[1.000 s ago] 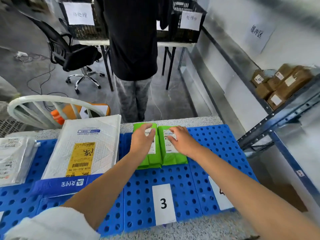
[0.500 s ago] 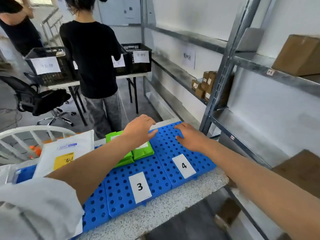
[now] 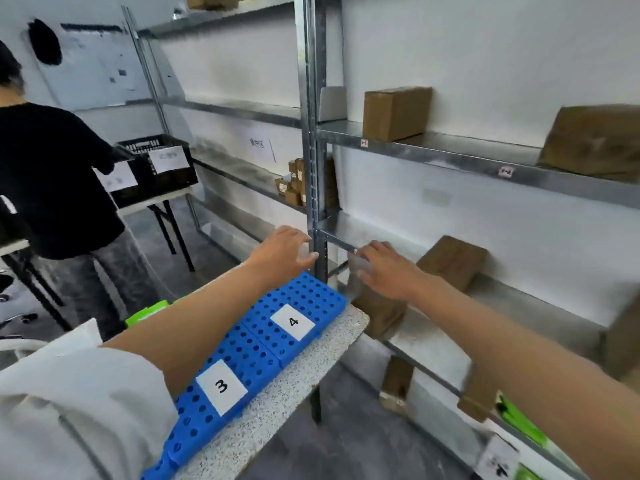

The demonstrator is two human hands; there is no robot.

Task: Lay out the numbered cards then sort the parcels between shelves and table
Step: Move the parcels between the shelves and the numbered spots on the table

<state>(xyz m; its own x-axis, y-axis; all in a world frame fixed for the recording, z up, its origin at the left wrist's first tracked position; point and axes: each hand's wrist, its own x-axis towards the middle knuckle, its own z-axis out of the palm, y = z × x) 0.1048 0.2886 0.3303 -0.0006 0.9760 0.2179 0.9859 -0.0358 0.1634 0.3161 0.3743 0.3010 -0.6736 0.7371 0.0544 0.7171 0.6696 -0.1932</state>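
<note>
Blue perforated mats (image 3: 304, 299) lie on the speckled table (image 3: 277, 386), with white cards numbered 3 (image 3: 221, 386) and 4 (image 3: 293, 322) on them. A corner of a green parcel (image 3: 147, 311) shows behind my left forearm. My left hand (image 3: 282, 249) hovers empty over the table's far corner, fingers spread. My right hand (image 3: 384, 271) reaches with straight fingers toward the metal shelf (image 3: 512, 299), just above a brown box (image 3: 377, 311) at the shelf's near end. A second brown box (image 3: 452, 259) stands behind the hand.
A metal upright (image 3: 317, 168) stands between my hands. Brown boxes (image 3: 396, 112) sit on the upper shelf, with more on the lower shelf. A person in black (image 3: 52, 174) stands at left beside a table with black crates (image 3: 156, 168).
My view has swung right from the table to the shelves. Both hands left the green parcels and moved right, the right hand now over the shelf.
</note>
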